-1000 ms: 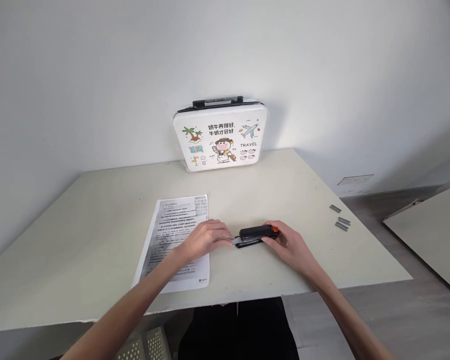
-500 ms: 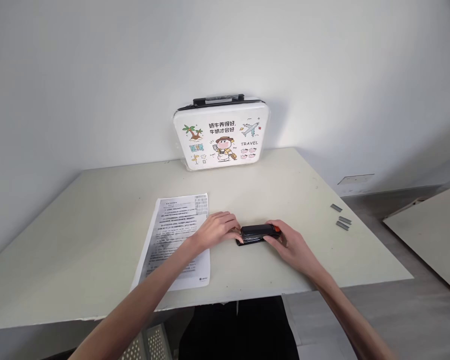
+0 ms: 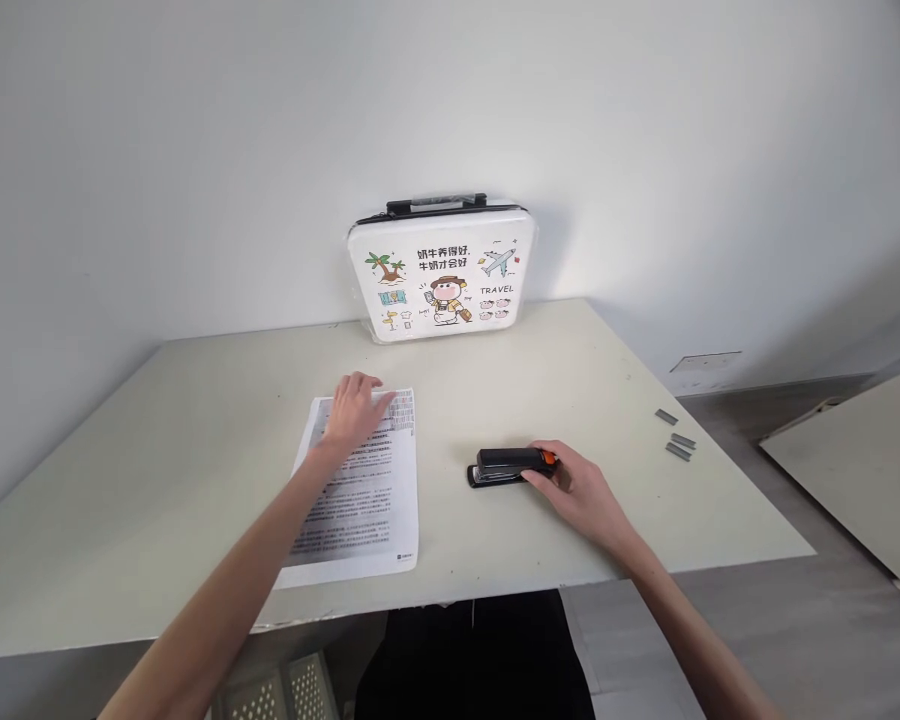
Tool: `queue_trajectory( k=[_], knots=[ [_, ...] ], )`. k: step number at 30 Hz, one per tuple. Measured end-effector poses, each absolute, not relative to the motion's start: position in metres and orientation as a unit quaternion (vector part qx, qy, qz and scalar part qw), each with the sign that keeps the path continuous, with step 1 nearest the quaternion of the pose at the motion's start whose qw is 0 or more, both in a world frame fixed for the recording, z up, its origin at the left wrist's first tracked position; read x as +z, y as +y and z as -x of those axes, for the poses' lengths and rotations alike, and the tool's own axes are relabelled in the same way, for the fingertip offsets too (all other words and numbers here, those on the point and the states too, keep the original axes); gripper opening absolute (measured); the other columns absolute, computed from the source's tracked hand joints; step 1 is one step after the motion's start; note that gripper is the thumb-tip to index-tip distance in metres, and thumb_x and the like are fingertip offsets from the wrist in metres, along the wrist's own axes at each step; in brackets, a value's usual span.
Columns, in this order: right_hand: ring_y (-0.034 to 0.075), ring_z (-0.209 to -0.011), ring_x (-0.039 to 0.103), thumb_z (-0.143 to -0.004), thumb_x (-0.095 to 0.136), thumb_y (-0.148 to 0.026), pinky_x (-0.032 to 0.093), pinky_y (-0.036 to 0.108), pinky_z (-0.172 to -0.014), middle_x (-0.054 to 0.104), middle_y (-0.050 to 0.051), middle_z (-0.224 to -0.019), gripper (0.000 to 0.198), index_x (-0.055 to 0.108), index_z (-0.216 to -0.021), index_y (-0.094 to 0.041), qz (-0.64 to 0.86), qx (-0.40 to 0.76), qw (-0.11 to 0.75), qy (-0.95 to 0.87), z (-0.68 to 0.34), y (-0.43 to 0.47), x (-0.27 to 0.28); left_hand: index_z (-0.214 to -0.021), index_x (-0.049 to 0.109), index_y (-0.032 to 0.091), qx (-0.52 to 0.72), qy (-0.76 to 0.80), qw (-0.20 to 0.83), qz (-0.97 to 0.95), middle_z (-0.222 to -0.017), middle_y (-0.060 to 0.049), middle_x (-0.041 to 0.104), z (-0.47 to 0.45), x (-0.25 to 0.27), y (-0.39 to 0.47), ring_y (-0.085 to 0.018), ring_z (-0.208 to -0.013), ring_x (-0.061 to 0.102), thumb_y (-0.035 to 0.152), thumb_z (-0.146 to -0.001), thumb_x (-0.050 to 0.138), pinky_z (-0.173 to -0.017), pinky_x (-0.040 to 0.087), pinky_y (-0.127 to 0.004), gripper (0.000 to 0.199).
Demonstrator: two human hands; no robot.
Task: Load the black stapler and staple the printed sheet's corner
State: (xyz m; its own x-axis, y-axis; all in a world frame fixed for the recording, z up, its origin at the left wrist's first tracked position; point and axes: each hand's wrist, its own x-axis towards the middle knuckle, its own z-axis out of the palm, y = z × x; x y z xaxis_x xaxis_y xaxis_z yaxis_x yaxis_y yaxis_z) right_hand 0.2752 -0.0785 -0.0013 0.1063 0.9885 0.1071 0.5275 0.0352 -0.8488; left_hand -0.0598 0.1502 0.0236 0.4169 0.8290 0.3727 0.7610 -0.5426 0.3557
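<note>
A black stapler with an orange part at its right end lies on the table. My right hand is closed around that right end, thumb in front and fingers behind. Over the top part of the printed paper rests my left hand, its thumb apart from the fingers and nothing held. The paper lies flat left of the stapler, partly covered by my left hand and forearm. Whether it is one sheet or several, I cannot tell.
Several short strips of staples lie near the table's right edge. A white case with cartoon prints and a black handle leans against the wall at the back. Another pale surface stands to the right, past a gap.
My left hand has left the stapler's front end and moved left and up onto the top of the paper. My right hand stays on the stapler.
</note>
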Motion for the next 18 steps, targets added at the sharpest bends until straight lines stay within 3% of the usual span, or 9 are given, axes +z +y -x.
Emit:
queue_trajectory(
  k=[5,9,12,18],
  knots=[
    [0.025,-0.087,0.066,-0.099,0.059,-0.059,0.057,0.041,-0.075,0.073,0.007,-0.115,0.038,0.064,-0.122,-0.029,0.630,0.300,0.396,-0.597,-0.275,-0.079,0.000,-0.094,0.060,0.022,0.262,0.540,0.094,-0.794,-0.113,-0.014,0.061,0.081,0.015,0.169,-0.037,-0.119,0.054,0.052,-0.091,0.063,-0.111,0.039,-0.058,0.030],
    [0.025,-0.088,0.066,-0.099,0.059,-0.058,0.057,0.040,-0.074,0.073,0.007,-0.116,0.037,0.065,-0.121,-0.029,0.631,0.290,0.396,-0.600,-0.275,-0.078,0.001,-0.098,0.056,0.023,0.267,0.549,0.160,-0.776,-0.104,-0.008,0.069,0.071,0.011,0.155,-0.029,-0.107,0.064,0.057,-0.093,0.057,-0.102,0.049,-0.047,0.034],
    [0.024,-0.086,0.066,-0.099,0.059,-0.058,0.057,0.039,-0.072,0.073,0.007,-0.115,0.037,0.065,-0.121,-0.029,0.631,0.281,0.396,-0.605,-0.275,-0.078,0.002,-0.103,0.058,0.024,0.266,0.533,0.208,-0.776,-0.107,-0.005,0.073,0.057,0.013,0.140,-0.026,-0.107,0.069,0.059,-0.094,0.057,-0.096,0.054,-0.039,0.035],
    [0.024,-0.083,0.065,-0.099,0.059,-0.058,0.057,0.040,-0.073,0.073,0.007,-0.114,0.037,0.065,-0.122,-0.029,0.633,0.277,0.394,-0.606,-0.273,-0.079,0.005,-0.105,0.063,0.026,0.266,0.506,0.249,-0.782,-0.110,-0.004,0.076,0.030,0.014,0.114,-0.027,-0.109,0.071,0.059,-0.093,0.060,-0.098,0.054,-0.040,0.036]
  ],
)
